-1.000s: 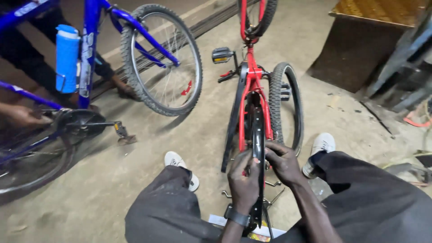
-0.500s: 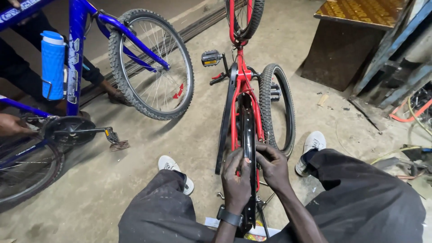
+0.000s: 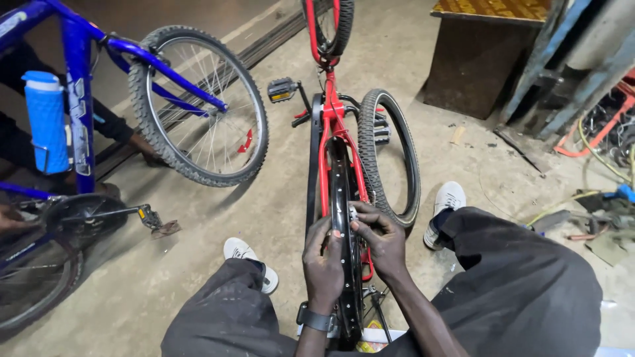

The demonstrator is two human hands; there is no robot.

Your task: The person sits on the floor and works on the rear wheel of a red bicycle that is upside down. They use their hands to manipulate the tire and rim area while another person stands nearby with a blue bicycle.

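Note:
A red bicycle frame [image 3: 327, 119] lies upside down in front of me, between my knees. Its bare black wheel rim [image 3: 341, 198] stands upright in the frame, and a loose black tyre [image 3: 389, 155] leans to its right. My left hand [image 3: 323, 261], with a dark watch on the wrist, grips the rim from the left. My right hand [image 3: 378, 239] pinches a small silvery part [image 3: 352, 213] against the rim's top edge, fingertips touching those of the left hand.
A blue bicycle [image 3: 79, 125] with a blue bottle [image 3: 46, 122] stands at the left; another person's hand [image 3: 12, 218] is at its crank. A dark wooden box [image 3: 486, 53] sits at the back right. Cables and tools [image 3: 598, 205] litter the floor at right.
The view has shifted and come closer over the rim. Both hands stay on the rim; the right hand's fingers have closed in on the small part at its edge.

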